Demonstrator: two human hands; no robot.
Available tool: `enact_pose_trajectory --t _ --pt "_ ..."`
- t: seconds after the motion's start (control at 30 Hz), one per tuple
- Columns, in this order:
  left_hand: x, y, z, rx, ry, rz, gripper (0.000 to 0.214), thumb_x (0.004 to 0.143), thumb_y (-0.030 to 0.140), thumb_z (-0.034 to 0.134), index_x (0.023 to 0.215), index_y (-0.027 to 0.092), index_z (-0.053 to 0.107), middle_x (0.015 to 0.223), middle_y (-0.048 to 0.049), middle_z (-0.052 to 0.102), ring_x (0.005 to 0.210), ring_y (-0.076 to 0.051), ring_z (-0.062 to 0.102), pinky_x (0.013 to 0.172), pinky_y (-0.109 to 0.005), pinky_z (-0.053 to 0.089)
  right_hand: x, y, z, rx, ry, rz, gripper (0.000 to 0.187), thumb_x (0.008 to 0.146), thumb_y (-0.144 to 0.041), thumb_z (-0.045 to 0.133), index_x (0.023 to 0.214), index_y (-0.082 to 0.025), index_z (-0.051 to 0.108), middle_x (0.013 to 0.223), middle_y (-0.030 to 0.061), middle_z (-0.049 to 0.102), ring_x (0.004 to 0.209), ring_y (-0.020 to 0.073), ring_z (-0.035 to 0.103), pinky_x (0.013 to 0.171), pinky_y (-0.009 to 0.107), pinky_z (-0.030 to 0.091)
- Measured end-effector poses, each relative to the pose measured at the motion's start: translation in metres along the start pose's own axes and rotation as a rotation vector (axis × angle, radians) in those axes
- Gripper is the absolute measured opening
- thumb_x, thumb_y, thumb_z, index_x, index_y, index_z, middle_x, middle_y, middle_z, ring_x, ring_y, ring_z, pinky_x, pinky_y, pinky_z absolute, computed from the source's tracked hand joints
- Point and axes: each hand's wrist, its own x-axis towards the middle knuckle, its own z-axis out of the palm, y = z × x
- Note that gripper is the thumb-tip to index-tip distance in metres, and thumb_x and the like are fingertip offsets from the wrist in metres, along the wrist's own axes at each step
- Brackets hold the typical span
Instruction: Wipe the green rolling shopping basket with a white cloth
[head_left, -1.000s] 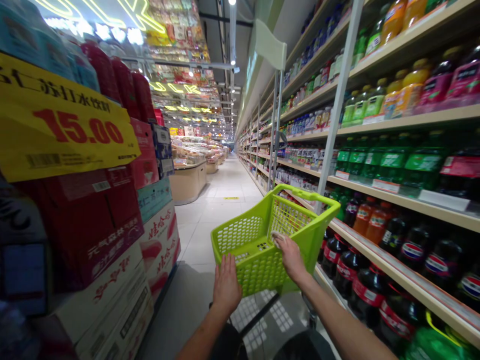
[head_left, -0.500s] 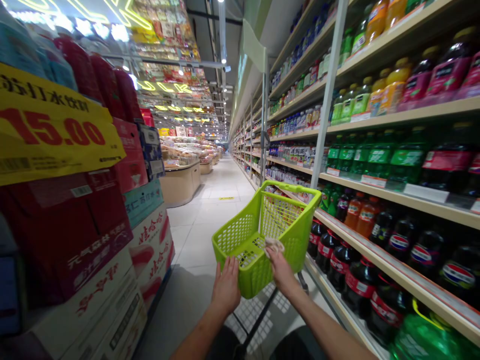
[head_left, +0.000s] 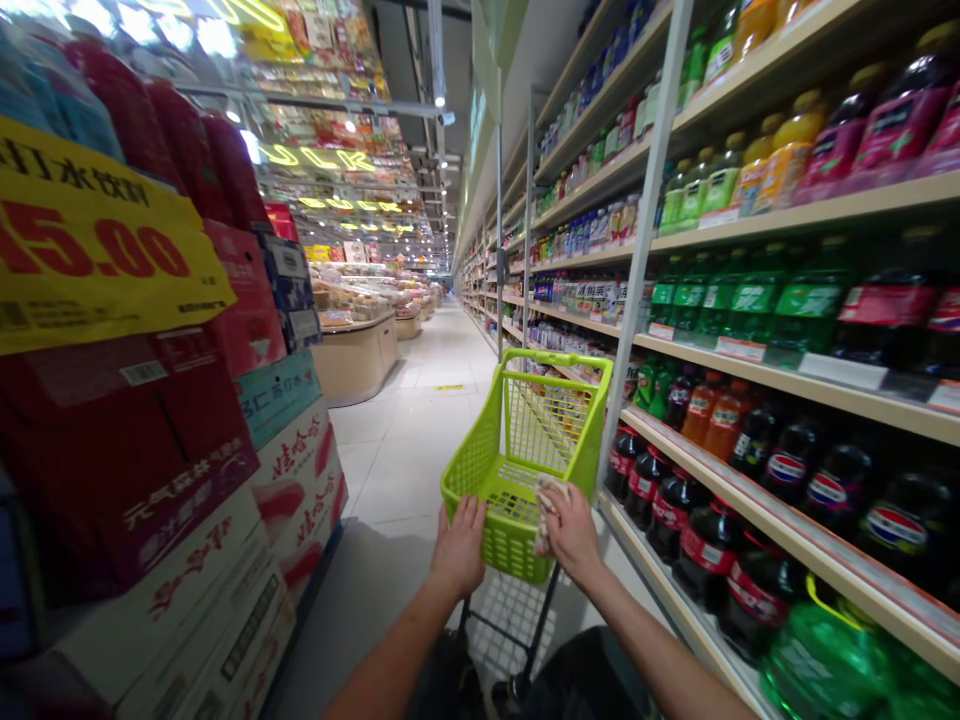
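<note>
A lime-green shopping cart [head_left: 517, 540] with a perforated plastic basket stands in front of me, on a dark metal frame. My left hand [head_left: 459, 550] grips the near left corner of the basket, its fingers lying over the rim. In my right hand [head_left: 571, 530] is a bunched, off-white cloth [head_left: 551, 492], pressed against the basket's near right rim. Nothing lies in the part of the basket that I can see. The thumb of my left hand is partly hidden behind the basket wall.
Shelves of drink bottles [head_left: 750, 290] run along the right, close beside the cart. Stacked drink cartons [head_left: 292, 470] with a yellow price sign [head_left: 97, 240] stand at the left. Ahead stretches a tiled aisle [head_left: 420, 420], with display counters [head_left: 360, 355] along its left side.
The cart has turned so that its basket faces me more squarely. My right hand has moved with the cloth along the right rim. My left hand has stayed on the near edge.
</note>
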Motion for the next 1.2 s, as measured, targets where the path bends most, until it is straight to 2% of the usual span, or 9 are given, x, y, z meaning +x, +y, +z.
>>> enact_pose_trajectory --t 0.1,0.33,0.47,0.63,0.8,0.9,0.97,1.07,1.2 --pt "0.001 0.009 0.003 -0.022 0.003 0.025 0.075 0.069 0.027 0.039 0.138 0.011 0.016 0.146 -0.0093 0.017 0.135 -0.024 0.006 0.108 -0.049 0.005 -0.011 0.022 0.009 0.009 0.072 -0.059 0.043 0.075 -0.028 0.048 0.117 -0.019 0.052 0.133 0.0107 0.037 0.121 0.0249 0.038 0.095 0.041 0.039" --pt "0.007 0.001 -0.004 0.007 0.009 0.025 0.070 0.069 0.022 0.037 0.136 0.009 0.021 0.145 -0.0104 0.020 0.134 -0.022 0.013 0.107 -0.050 0.002 0.000 0.055 -0.003 -0.032 0.127 -0.026 0.038 0.079 -0.017 0.036 0.112 -0.016 0.055 0.120 0.0108 0.053 0.112 0.0218 0.049 0.093 0.041 0.041" --pt "0.007 0.009 -0.001 -0.006 -0.007 0.032 0.073 0.068 0.023 0.038 0.137 0.008 0.019 0.146 -0.0107 0.019 0.134 -0.025 0.011 0.107 -0.052 0.004 -0.013 0.043 0.004 -0.139 0.130 -0.151 0.038 0.076 -0.009 0.037 0.103 -0.021 0.061 0.116 0.0059 0.057 0.115 0.0212 0.045 0.098 0.045 0.034" --pt "0.004 0.018 0.001 -0.019 0.037 0.076 0.071 0.068 0.023 0.039 0.136 0.012 0.023 0.144 -0.0094 0.025 0.134 -0.025 0.014 0.107 -0.052 0.004 -0.028 0.014 0.020 -0.148 -0.028 -0.310 0.043 0.072 -0.004 0.039 0.104 -0.023 0.061 0.116 0.0068 0.058 0.111 0.0204 0.049 0.096 0.042 0.035" --pt "0.004 0.015 0.001 -0.071 0.048 0.069 0.069 0.068 0.021 0.040 0.135 0.013 0.026 0.143 -0.0090 0.028 0.133 -0.025 0.014 0.107 -0.052 0.003 -0.014 0.024 -0.002 0.051 0.052 -0.109 0.037 0.073 -0.013 0.041 0.103 -0.020 0.062 0.113 0.0082 0.059 0.108 0.0208 0.051 0.094 0.041 0.039" --pt "0.006 0.029 0.002 -0.349 0.157 -0.005 0.064 0.066 0.020 0.044 0.129 0.013 0.036 0.140 -0.0108 0.034 0.132 -0.025 0.019 0.107 -0.050 0.006 -0.004 0.017 -0.009 0.251 0.190 0.110 0.036 0.074 -0.024 0.043 0.103 -0.015 0.061 0.114 0.0111 0.059 0.110 0.0228 0.051 0.095 0.042 0.038" --pt "0.008 0.046 0.001 -0.740 0.238 -0.069 0.052 0.070 0.023 0.043 0.121 0.014 0.045 0.132 -0.0117 0.044 0.126 -0.024 0.033 0.106 -0.044 0.019 -0.002 0.001 -0.004 0.421 0.211 0.235 0.038 0.074 -0.031 0.045 0.105 -0.014 0.061 0.113 0.0114 0.060 0.110 0.0232 0.051 0.095 0.041 0.037" --pt "0.010 0.072 -0.002 -1.446 0.152 -0.167 0.041 0.077 0.039 0.040 0.106 0.013 0.056 0.107 -0.0120 0.062 0.101 -0.023 0.056 0.085 -0.036 0.043 -0.008 -0.027 0.009 0.662 0.149 0.389 0.042 0.075 -0.040 0.046 0.103 -0.013 0.061 0.106 0.0119 0.063 0.103 0.0233 0.056 0.092 0.039 0.041" --pt "0.008 0.086 -0.002 -2.060 0.047 -0.261 0.038 0.062 0.042 0.062 0.087 0.014 0.060 0.084 -0.0062 0.067 0.077 -0.018 0.062 0.065 -0.026 0.046 -0.025 -0.044 0.013 0.644 0.094 0.415 0.044 0.080 -0.041 0.039 0.104 -0.013 0.061 0.111 0.0150 0.060 0.103 0.0255 0.055 0.090 0.042 0.042"
